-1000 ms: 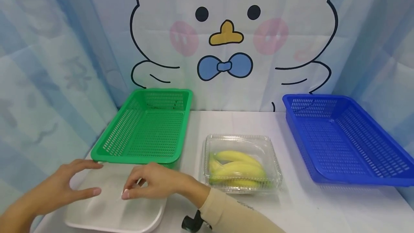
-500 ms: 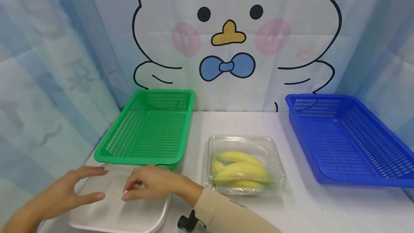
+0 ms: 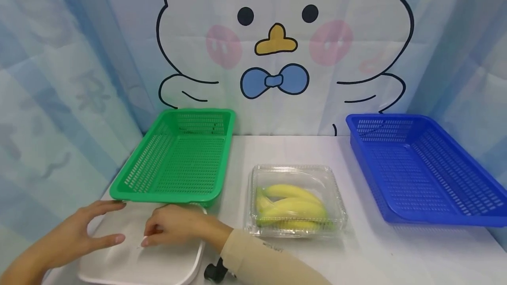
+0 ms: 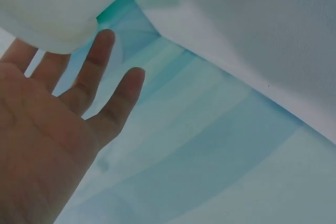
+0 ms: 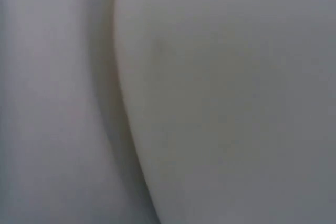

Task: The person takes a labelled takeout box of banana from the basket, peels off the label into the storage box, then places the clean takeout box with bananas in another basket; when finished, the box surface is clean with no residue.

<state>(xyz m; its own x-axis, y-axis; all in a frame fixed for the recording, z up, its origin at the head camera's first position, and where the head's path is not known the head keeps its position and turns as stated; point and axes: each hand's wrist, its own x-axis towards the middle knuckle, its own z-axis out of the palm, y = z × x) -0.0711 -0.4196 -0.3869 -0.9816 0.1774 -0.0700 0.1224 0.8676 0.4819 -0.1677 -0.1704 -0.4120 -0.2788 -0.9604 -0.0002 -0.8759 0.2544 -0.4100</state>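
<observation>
Right hand: Shifted a little to the left since the earlier frame, the right hand (image 3: 174, 227) is now nearer to the left hand (image 3: 77, 236), its tan sleeve (image 3: 269, 256) drawn along with it.
Right grip: Fingers curl and the thumb tip sits low over the white tray (image 3: 123, 265); whether anything is pinched there cannot be told, and the right wrist camera shows only a pale, blurred, curving edge.
Left grip: Released, thumb and index finger spread wide apart at the tray's left side; in the left wrist view the tray's edge hides some of the fingertips, and contact cannot be made out.
White tray: Lies on the desk (image 3: 376, 254) at front left, beneath both hands, its far edge beside the near rim of the green basket (image 3: 190, 157).
Bananas: Yellow, greenish at one end, the bananas (image 3: 295, 208) rest inside a clear lidded box (image 3: 297, 172) in the middle, right of the tray.
Blue basket: Well apart at right, the perforated blue basket (image 3: 416, 179) stands angled on the desk.
Black object: Partly hidden by the sleeve, a small black object (image 3: 215, 272) shows near the right wrist.
Curtain: A cartoon figure with a blue bow tie decorates the curtain (image 3: 277, 118) behind.
</observation>
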